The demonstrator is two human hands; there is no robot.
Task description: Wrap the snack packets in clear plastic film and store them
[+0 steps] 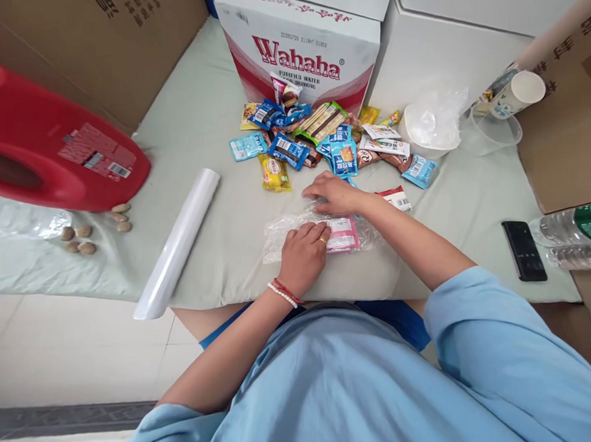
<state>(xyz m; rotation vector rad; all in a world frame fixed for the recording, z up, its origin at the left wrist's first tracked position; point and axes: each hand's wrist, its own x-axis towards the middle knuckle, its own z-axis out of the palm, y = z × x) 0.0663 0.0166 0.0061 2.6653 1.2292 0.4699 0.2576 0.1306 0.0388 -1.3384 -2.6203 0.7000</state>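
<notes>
A clear plastic bag (277, 236) with a pink-and-white printed label (343, 236) lies crumpled on the cloth-covered table in front of me. My left hand (304, 256) rests palm down on the bag, its fingers lying over the plastic beside the label. It wears a ring, a red string and a white bead bracelet. Just beyond it, my right hand (338, 194) reaches across the bag's far edge. Its fingers point left, loosely bent, with the thumb apart and near the plastic. A red-and-white packet (395, 198) lies partly hidden behind my right forearm.
Wrapped snacks (290, 151) are heaped before a Wahaha box (305, 55). A white roll (178, 244) overhangs the front edge. At left are a red jug (80, 141) and several nuts (84, 248); at right, a bowl (425, 143), paper cup (521, 95), phone (524, 251) and bottles (583, 225).
</notes>
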